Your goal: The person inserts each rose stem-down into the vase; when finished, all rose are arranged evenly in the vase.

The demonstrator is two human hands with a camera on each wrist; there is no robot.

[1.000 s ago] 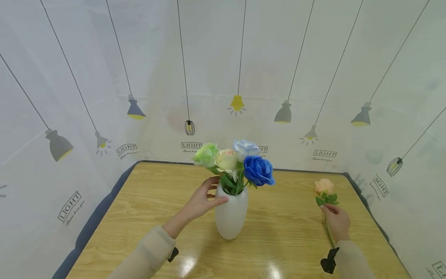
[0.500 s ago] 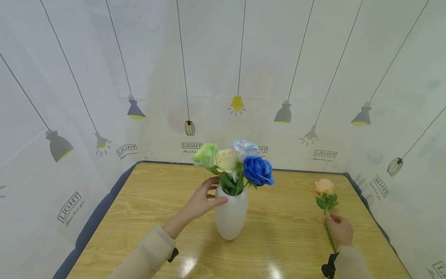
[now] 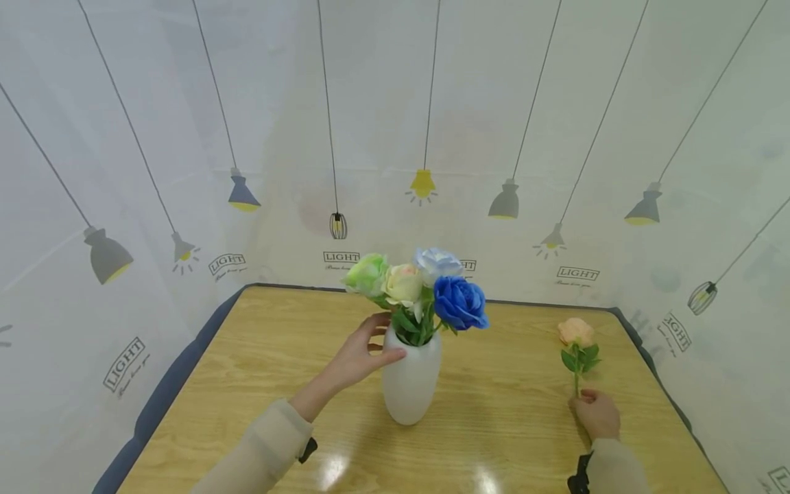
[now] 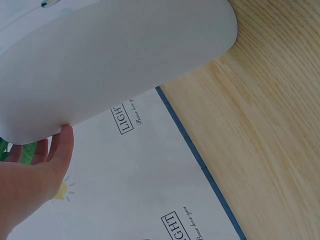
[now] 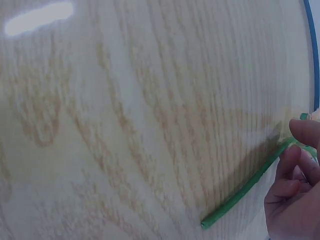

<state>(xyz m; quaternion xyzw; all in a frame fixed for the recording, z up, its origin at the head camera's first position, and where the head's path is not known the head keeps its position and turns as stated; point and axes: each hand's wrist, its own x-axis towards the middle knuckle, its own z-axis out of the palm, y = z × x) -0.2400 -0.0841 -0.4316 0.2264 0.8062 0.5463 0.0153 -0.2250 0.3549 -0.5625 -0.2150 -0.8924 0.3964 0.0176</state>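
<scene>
A white vase stands on the table in the head view, holding a green-white rose, a cream rose, a pale blue rose and a deep blue rose. My left hand holds the vase near its mouth, thumb on the near side and fingers round the far side. Further right, my right hand pinches the stem of a peach rose below its leaves. In the right wrist view the bare green stem runs out from between thumb and fingers, its cut end near the tabletop.
The wooden table has a dark blue border along its sides and back. Behind it hangs a pale cloth backdrop printed with lamps and the word LIGHT.
My right hand has slid down the peach rose's stem, from just under the leaves toward the table's near side, exposing leaves and upper stem. My left hand stays on the vase.
</scene>
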